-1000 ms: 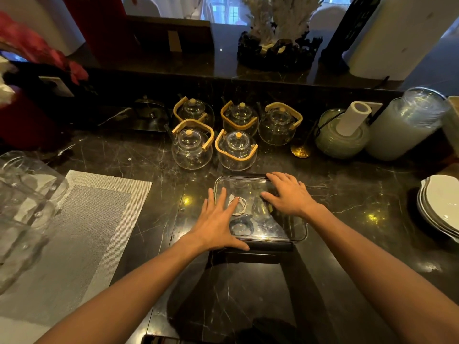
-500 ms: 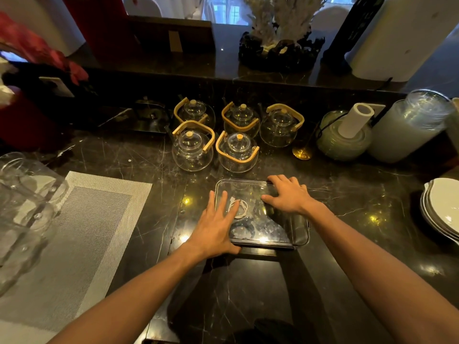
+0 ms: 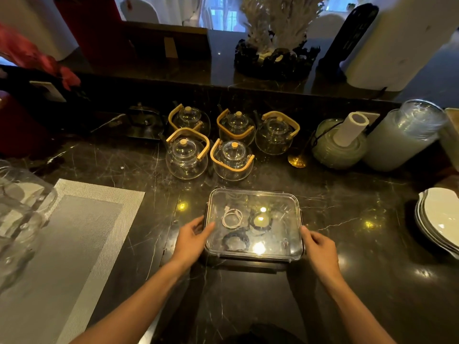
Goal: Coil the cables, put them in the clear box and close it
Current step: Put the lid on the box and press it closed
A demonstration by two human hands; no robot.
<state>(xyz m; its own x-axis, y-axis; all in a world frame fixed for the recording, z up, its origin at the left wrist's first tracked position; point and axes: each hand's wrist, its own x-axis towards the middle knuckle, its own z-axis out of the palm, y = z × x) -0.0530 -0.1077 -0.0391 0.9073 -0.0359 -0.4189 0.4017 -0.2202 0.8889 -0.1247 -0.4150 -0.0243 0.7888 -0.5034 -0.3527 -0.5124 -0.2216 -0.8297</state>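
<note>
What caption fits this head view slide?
Both hands, left and right, at the sides of the lidded clear box holding coiled cables.

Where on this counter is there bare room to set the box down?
Bare dark counter lies between the clear box and the plates, and between the box and the grey placemat. Behind the box it is crowded: glass teapots stand close together.
</note>
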